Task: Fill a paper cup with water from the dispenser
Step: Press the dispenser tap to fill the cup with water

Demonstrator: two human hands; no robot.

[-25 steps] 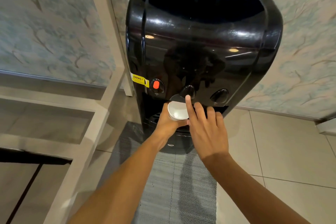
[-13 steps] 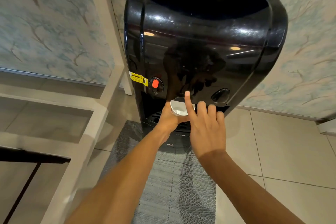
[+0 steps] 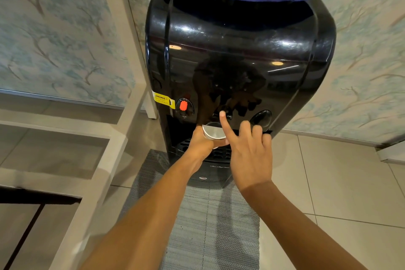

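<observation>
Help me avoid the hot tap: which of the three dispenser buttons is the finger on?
The middle button, under the right hand's index fingertip. The left button has a red tab; the right button is plain black and untouched.

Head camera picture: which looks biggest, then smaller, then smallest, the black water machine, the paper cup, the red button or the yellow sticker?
1. Black water machine, by far the biggest.
2. Paper cup, though the left hand hides part of it.
3. Yellow sticker and red button look nearly alike; I won't rank them.
</observation>
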